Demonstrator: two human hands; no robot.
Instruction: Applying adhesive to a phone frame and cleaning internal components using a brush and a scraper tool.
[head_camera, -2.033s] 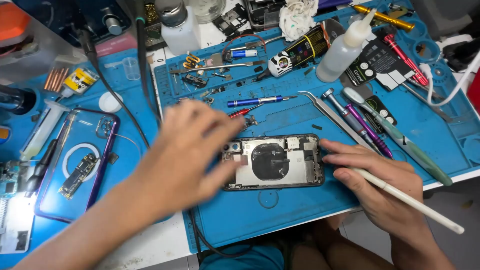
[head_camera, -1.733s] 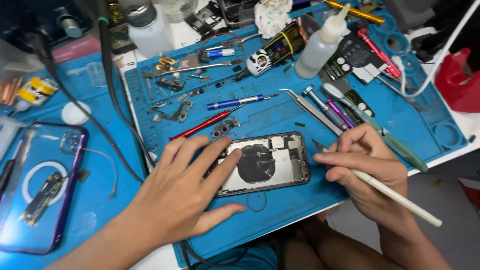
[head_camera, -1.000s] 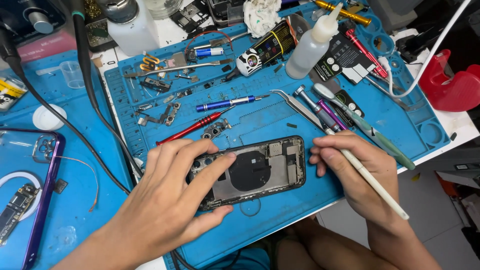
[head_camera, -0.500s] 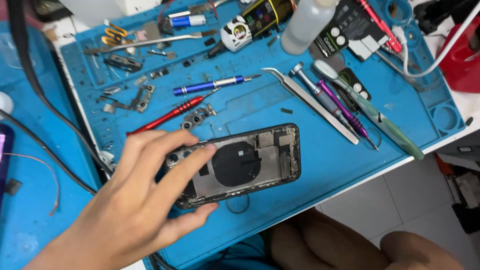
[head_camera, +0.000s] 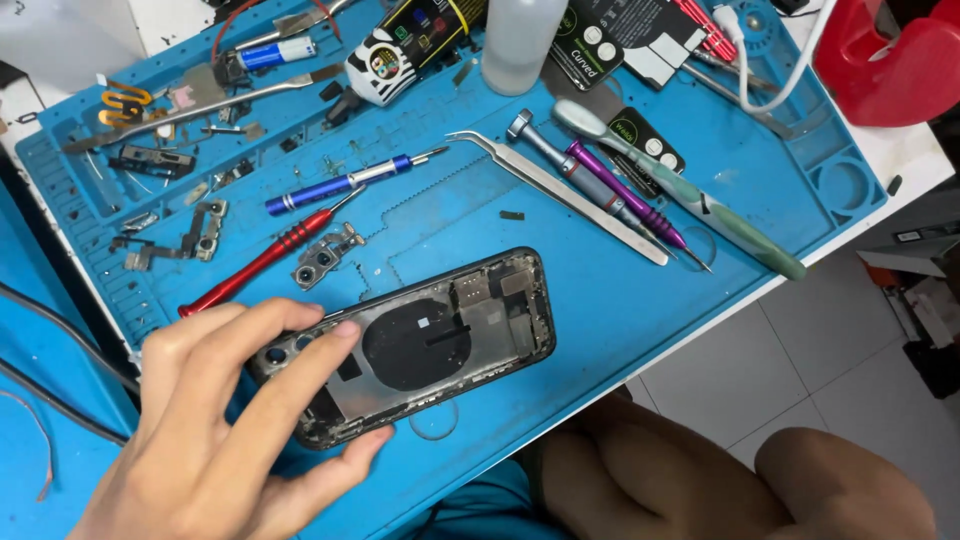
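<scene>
Only the left hand (head_camera: 215, 430) shows; the right is out of view. It grips the camera end of an opened phone shell (head_camera: 405, 345), fingers spread over the top edge and thumb under the near edge. That shell lies flat on the blue mat (head_camera: 600, 290). Beyond it sit a red screwdriver (head_camera: 270, 252) and a blue one (head_camera: 345, 183); farther right, tweezers (head_camera: 560, 197).
</scene>
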